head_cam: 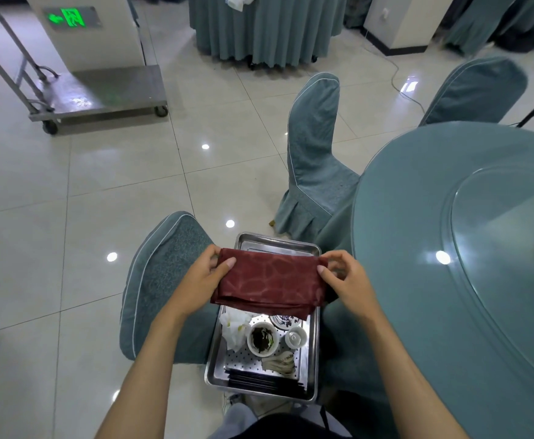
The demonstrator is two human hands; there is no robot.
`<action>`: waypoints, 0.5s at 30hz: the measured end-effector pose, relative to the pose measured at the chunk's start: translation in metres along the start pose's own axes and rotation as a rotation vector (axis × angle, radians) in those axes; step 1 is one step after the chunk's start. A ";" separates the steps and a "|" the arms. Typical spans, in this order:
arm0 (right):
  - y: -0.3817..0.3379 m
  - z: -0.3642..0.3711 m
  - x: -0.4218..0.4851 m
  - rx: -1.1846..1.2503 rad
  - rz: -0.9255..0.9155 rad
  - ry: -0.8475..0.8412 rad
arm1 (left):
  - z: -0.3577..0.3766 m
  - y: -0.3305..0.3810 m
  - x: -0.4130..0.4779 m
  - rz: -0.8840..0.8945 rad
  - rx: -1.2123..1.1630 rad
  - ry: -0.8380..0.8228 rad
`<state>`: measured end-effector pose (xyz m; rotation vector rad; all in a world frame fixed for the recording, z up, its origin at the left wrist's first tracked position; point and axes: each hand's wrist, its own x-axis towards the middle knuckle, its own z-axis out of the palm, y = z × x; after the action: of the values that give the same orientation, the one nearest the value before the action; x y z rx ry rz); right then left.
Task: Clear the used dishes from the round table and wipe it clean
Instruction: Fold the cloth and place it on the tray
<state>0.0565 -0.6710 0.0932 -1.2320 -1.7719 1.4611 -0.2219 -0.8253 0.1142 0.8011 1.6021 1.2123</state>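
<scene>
Left hand (205, 278) and right hand (344, 280) pinching red napkin (268, 282) ends, over tray (275, 242), round table (401, 223) edge alongside

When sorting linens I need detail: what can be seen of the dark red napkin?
The dark red napkin is faintly patterned, slightly glossy cloth, folded into a layered rectangle, its stacked edges toward the person. It is held flat above the steel tray, covering the tray's middle. The left hand pinches its left end, the right hand its right end.
</scene>
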 end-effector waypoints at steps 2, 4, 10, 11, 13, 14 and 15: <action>0.005 0.008 -0.005 0.030 0.011 0.054 | 0.004 -0.005 -0.001 -0.016 -0.054 0.007; 0.007 0.014 -0.010 0.032 0.030 0.100 | 0.006 -0.015 -0.003 -0.056 -0.139 -0.016; 0.035 0.023 -0.028 0.015 0.172 0.011 | -0.001 -0.049 -0.015 -0.161 -0.106 -0.008; 0.041 0.025 -0.033 0.033 0.199 -0.027 | -0.001 -0.056 -0.017 -0.187 -0.125 0.006; 0.050 0.033 -0.045 0.058 0.224 -0.093 | -0.002 -0.070 -0.021 -0.241 -0.169 0.030; 0.054 0.038 -0.051 0.047 0.224 -0.106 | -0.003 -0.078 -0.023 -0.263 -0.179 0.034; 0.061 0.042 -0.055 0.029 0.226 -0.103 | -0.003 -0.088 -0.023 -0.279 -0.183 0.032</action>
<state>0.0643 -0.7394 0.0318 -1.4014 -1.7145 1.6990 -0.2134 -0.8732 0.0373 0.4277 1.5434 1.1527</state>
